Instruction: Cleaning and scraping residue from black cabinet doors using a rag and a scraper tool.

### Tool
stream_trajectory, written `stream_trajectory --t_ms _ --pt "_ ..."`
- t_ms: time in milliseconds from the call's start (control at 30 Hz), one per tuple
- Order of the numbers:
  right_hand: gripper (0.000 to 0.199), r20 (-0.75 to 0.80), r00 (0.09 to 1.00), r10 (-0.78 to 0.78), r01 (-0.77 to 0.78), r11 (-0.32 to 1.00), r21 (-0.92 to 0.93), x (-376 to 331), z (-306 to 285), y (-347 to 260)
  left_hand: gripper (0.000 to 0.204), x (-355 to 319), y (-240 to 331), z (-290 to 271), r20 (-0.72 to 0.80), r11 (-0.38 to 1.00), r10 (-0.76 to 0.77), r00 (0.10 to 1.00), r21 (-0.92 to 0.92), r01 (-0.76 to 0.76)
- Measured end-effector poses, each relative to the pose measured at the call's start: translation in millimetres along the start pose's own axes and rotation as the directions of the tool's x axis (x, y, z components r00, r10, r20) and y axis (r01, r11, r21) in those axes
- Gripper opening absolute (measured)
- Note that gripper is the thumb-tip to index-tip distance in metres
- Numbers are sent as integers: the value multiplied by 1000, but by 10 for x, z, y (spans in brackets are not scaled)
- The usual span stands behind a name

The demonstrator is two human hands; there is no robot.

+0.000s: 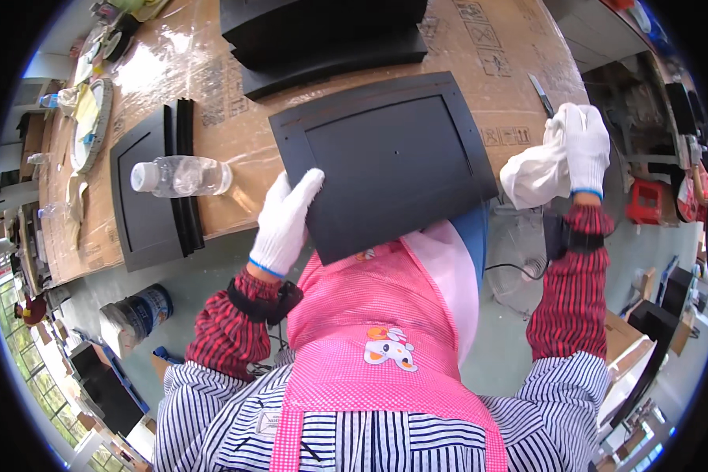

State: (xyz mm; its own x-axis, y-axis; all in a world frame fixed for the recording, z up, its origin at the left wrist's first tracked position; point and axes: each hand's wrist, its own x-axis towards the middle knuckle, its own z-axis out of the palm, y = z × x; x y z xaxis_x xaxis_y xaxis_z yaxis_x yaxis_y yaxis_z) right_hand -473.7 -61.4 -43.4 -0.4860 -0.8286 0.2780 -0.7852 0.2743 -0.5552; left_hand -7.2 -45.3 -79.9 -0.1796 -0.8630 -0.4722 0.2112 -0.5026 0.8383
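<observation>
A black panel [385,157] with a raised rectangular border lies tilted over the table's near edge, its lower side against my pink apron. My left hand [284,212], in a white knitted glove, grips the panel's left edge, thumb on the top face and the other fingers partly hidden. To the right of the panel, my gloved right hand [585,145] is closed on a bunched white cloth [536,169]. The cloth hangs beside the panel's right corner. A knife [540,95] lies on the table just beyond my right hand.
The cardboard-covered table [236,141] carries a stack of black panels [322,39] at the back. More panels [145,189] lie at the left, with a clear plastic bottle [184,176] by them. A bucket [137,315] stands on the floor at left, a red stool [645,200] at right.
</observation>
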Motion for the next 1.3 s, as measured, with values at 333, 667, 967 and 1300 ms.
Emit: stream_trajectory --t_ms 333,667,967,1300 --pt "13 206 966 157 -198 960 199 -1740 122 -453 28 -137 148 -332 -103 565 370 923 814 -136" --pt "11 227 924 -307 335 937 -96 -1958 695 -978 70 106 61 -706 -486 691 723 491 521 -502" --pt "11 359 851 -383 423 905 -36 -1932 628 -1176 46 632 317 -1199 -225 584 790 570 560 -588" --pt "31 115 931 -347 356 794 -493 -1377 577 -652 100 -267 352 -96 315 792 387 867 367 -487"
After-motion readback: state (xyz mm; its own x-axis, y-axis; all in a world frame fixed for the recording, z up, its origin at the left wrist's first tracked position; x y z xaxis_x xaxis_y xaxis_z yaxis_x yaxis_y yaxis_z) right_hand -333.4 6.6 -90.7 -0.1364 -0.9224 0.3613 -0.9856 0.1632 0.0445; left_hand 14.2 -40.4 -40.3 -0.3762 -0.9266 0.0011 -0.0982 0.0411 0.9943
